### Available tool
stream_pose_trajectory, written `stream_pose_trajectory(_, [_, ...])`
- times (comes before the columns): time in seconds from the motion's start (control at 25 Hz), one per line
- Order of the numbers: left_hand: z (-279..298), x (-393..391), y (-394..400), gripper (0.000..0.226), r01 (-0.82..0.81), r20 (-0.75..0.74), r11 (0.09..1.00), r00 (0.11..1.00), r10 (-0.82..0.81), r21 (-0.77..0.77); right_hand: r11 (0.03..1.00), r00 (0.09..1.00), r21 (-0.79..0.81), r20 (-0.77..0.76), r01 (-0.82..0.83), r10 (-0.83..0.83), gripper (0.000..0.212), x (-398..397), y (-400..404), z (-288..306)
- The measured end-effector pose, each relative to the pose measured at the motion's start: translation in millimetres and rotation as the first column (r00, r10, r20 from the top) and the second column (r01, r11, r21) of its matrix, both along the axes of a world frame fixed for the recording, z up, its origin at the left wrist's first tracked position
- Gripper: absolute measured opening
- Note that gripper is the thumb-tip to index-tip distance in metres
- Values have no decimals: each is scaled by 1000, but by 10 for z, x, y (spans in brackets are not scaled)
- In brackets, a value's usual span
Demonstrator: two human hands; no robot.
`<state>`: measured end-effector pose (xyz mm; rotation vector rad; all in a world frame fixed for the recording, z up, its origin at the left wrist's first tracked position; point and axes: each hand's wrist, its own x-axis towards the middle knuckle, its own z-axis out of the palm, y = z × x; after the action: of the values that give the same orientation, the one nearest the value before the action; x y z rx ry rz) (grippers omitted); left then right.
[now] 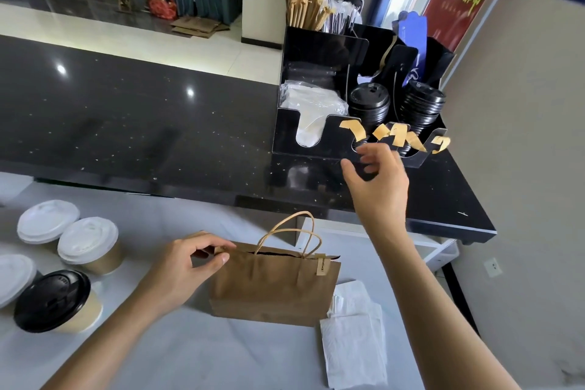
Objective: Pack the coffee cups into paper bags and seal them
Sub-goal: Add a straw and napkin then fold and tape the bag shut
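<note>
A brown paper bag (272, 285) with twisted paper handles stands upright on the white table. One tan sticker (323, 265) sits on its top right edge. My left hand (186, 266) pinches the bag's top left edge shut. My right hand (378, 174) is raised to the black organizer (285, 136), fingers apart, just below several tan sticker strips (394, 134) stuck along its front rim. At the left stand coffee cups: a black-lidded cup (55, 302) and white-lidded cups (90, 244). What is inside the bag is hidden.
The organizer on the dark counter (126, 117) holds black lids (368, 104), wooden stirrers (304, 5), straws and white napkins. White paper napkins (354, 345) lie right of the bag. A wall stands at the right. A person sits far back on the left.
</note>
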<state>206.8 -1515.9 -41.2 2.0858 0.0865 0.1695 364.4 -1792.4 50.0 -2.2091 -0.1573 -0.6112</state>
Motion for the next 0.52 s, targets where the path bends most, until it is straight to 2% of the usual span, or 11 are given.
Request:
stream_pose_trajectory(0.04, [0, -1, -3, 26, 2, 1, 1000, 1000, -2, -4, 981, 989, -178, 137, 81, -57, 30, 85, 38, 4])
stream_pose_trajectory(0.08, [-1, -3, -4, 26, 4, 3, 1000, 1000, -4, -6, 944, 964, -289, 249, 160, -87, 35, 173, 66, 2])
stream_pose_trajectory(0.16, [-6, -9, 0, 25, 4, 5, 1000, 1000, -4, 0, 881, 928, -391, 353, 264, -121, 44, 341, 101, 10])
stream_pose_trajectory(0.24, [-10, -9, -2, 24, 7, 1, 1000, 1000, -7, 3, 839, 918, -444, 369, 314, -148, 45, 493, 96, 8])
stream_pose_trajectory(0.36, [-22, -7, 15, 26, 10, -1, 1000, 1000, -10, -10, 801, 912, -489, 378, 345, -162, 36, 651, 83, 3])
stream_pose_trajectory(0.52, [-43, -6, 24, 24, 10, -2, 1000, 1000, -10, -14, 791, 894, -491, 421, 366, -152, 28, 688, 54, 11])
